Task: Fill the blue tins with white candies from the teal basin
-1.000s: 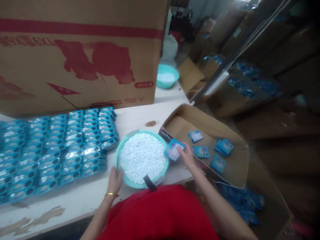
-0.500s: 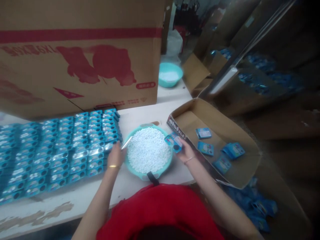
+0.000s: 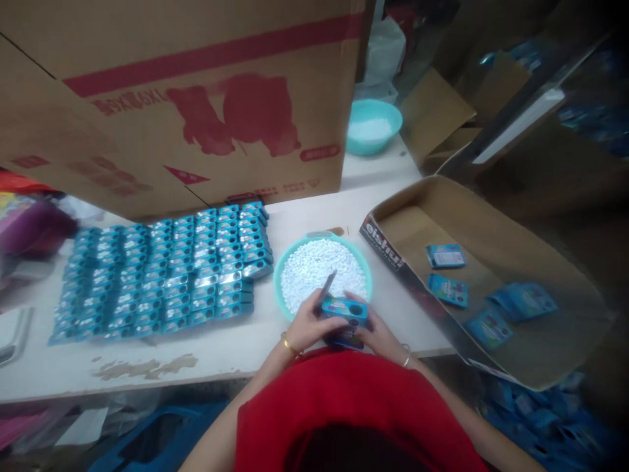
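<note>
My left hand (image 3: 308,321) is closed around a thin, flat metal tool (image 3: 328,283) that points up and away; its exact kind I cannot make out. The thumb of that hand also presses on a small blue packet (image 3: 345,308). My right hand (image 3: 382,335) grips this packet from its right side, close to my red top. Just beyond both hands sits a turquoise basin (image 3: 279,288) filled with small white pellets (image 3: 314,262). To the left, rows of matching blue packets (image 3: 167,282) stand packed together on the white table (image 3: 230,347).
A large carton (image 3: 206,105) walls off the table's back. On the right lies a shallow cardboard tray (image 3: 491,262) with several loose blue packets (image 3: 448,290). Another turquoise basin (image 3: 376,141) stands behind. More blue packets (image 3: 550,419) are heaped below the tray.
My hands have come together in front of my body. The right hand brought the blue packet left from the tray's edge, and the left hand, with the tool, moved right. The view swung left.
</note>
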`<act>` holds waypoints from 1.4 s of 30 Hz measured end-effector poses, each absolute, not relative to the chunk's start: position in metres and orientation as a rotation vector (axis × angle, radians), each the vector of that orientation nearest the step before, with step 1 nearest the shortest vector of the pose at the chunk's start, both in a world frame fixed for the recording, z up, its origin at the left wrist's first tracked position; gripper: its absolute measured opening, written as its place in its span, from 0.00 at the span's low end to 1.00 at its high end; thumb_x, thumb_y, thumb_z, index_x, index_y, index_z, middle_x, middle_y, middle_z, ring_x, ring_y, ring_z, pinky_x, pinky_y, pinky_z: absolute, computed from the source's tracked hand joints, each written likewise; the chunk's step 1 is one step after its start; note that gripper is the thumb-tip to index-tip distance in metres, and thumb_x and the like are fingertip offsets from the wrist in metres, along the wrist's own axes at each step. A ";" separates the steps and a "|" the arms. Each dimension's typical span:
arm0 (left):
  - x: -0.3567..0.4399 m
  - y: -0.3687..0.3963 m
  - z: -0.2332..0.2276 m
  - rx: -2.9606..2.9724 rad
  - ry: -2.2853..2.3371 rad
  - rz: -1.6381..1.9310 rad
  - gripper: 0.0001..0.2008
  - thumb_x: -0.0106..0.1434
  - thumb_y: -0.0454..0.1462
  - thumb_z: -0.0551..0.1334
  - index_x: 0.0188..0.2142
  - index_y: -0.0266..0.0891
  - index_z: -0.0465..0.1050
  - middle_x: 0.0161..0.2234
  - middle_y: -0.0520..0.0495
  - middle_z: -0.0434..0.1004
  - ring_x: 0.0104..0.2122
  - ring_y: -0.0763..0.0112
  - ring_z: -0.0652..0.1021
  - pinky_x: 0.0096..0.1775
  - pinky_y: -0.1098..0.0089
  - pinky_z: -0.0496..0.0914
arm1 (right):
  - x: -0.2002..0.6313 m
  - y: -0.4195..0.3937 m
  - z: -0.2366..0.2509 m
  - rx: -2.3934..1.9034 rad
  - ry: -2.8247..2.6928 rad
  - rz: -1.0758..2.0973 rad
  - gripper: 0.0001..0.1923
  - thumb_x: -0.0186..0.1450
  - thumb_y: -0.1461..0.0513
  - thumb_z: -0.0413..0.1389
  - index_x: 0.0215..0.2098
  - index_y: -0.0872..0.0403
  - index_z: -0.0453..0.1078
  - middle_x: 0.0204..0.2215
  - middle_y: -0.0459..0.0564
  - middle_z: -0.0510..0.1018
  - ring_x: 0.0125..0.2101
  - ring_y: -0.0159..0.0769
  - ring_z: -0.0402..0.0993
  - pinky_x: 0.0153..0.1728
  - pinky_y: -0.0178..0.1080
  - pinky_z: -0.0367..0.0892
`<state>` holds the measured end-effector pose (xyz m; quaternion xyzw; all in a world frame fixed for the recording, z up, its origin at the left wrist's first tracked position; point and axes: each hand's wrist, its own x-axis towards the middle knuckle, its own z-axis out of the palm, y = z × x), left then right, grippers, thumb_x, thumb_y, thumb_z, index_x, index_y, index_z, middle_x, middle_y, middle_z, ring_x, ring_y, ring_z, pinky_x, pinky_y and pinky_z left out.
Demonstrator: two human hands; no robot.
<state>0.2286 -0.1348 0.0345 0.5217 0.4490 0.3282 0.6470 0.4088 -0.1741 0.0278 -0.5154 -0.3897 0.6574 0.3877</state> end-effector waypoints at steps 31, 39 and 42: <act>0.190 -0.130 -0.069 1.885 1.457 0.181 0.15 0.64 0.36 0.55 0.50 0.36 0.64 0.46 0.40 0.72 0.46 0.65 0.74 0.49 0.65 0.67 | 0.424 -0.104 0.013 -1.337 -0.528 1.576 0.23 0.51 0.52 0.66 0.41 0.52 0.69 0.38 0.47 0.79 0.38 0.40 0.76 0.42 0.44 0.72; 0.169 -0.107 -0.027 1.906 1.239 0.381 0.19 0.66 0.41 0.53 0.53 0.37 0.64 0.39 0.45 0.72 0.38 0.69 0.73 0.44 0.66 0.68 | 0.460 -0.134 0.016 -1.533 -1.292 1.073 0.19 0.56 0.56 0.62 0.44 0.52 0.68 0.40 0.50 0.76 0.42 0.41 0.72 0.48 0.44 0.66; 0.163 -0.099 0.005 1.931 1.173 0.435 0.17 0.67 0.42 0.53 0.52 0.39 0.66 0.39 0.45 0.72 0.39 0.69 0.73 0.45 0.66 0.68 | 0.458 -0.131 0.014 -1.504 -1.585 0.942 0.18 0.60 0.58 0.58 0.48 0.52 0.67 0.43 0.53 0.75 0.44 0.43 0.71 0.49 0.45 0.65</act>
